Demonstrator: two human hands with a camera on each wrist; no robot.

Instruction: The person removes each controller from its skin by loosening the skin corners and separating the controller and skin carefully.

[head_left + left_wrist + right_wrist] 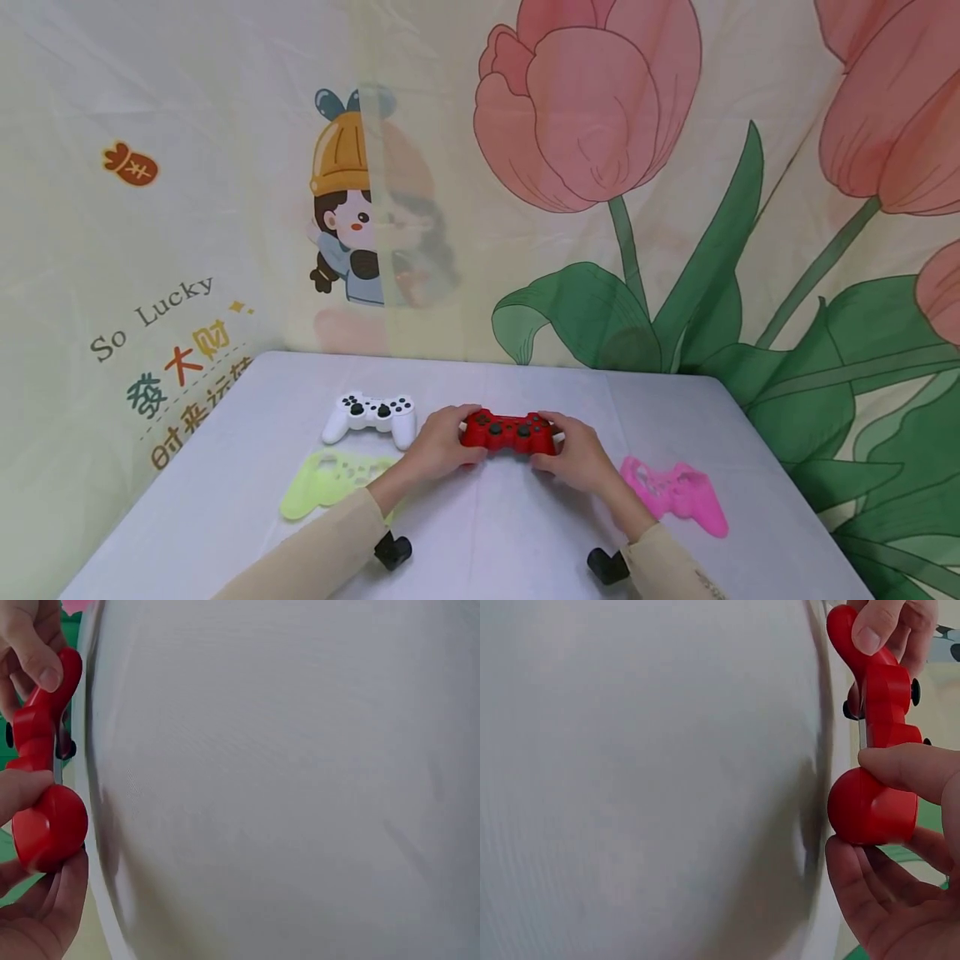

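Note:
Both hands hold a red game controller [510, 432] above the middle of the table, one at each end. My left hand [442, 442] grips its left handle, thumb on the near side and fingers around the far side. At the other end, my right hand [579, 454] grips the right handle in the same way. The right wrist view shows the controller [889, 712] edge-on, with the right thumb and fingers around one rounded handle. In the left wrist view the red controller [51, 825] sits between the left thumb and fingers.
A white controller [371, 415] lies at the back left. In front of it is a lime-green silicone controller cover [311, 483], partly behind the left forearm. A pink silicone controller cover [675, 492] lies right of the right hand. A white cloth covers the table [502, 533].

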